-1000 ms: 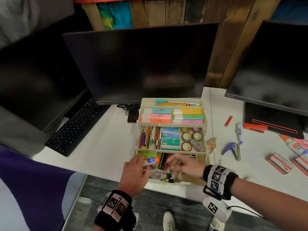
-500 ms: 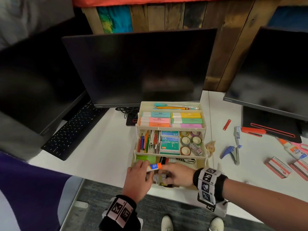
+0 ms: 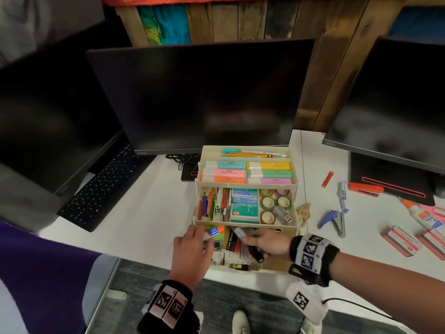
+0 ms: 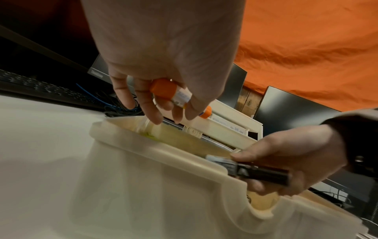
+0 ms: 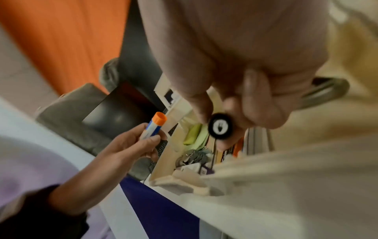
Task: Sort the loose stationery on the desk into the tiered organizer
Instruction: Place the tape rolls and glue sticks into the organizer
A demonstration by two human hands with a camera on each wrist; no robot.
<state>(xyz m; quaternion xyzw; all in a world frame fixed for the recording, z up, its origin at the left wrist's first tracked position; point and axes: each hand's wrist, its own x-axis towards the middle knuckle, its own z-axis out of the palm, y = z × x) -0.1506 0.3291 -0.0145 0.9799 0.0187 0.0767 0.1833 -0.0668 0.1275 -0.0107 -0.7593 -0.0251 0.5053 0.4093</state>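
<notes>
The cream tiered organizer (image 3: pixel 295 186) stands at the desk's front edge with its trays fanned open. My left hand (image 3: pixel 192 247) holds a glue stick with an orange cap (image 3: pixel 213 231) over the left side of the bottom tray (image 4: pixel 159 155); the glue stick (image 4: pixel 171 92) sits between thumb and fingers. My right hand (image 3: pixel 267 242) grips a black marker with a white end (image 3: pixel 248 244) above the middle of that tray. The marker's black end (image 5: pixel 220 127) faces the right wrist camera, and the glue stick (image 5: pixel 154 125) shows to its left.
Loose on the desk to the right lie a red clip (image 3: pixel 327 179), a correction tape (image 3: pixel 342 192), a blue staple remover (image 3: pixel 333 220), a red stapler (image 3: pixel 364 188), a glue bottle (image 3: pixel 420 214), staple boxes (image 3: pixel 401 241) and a tape roll (image 3: pixel 304 212). A keyboard (image 3: pixel 101 189) lies left, monitors behind.
Both hands have lifted from the bottom tray and moved apart. The glue stick is now raised at the left and the marker is tilted up in the right hand.
</notes>
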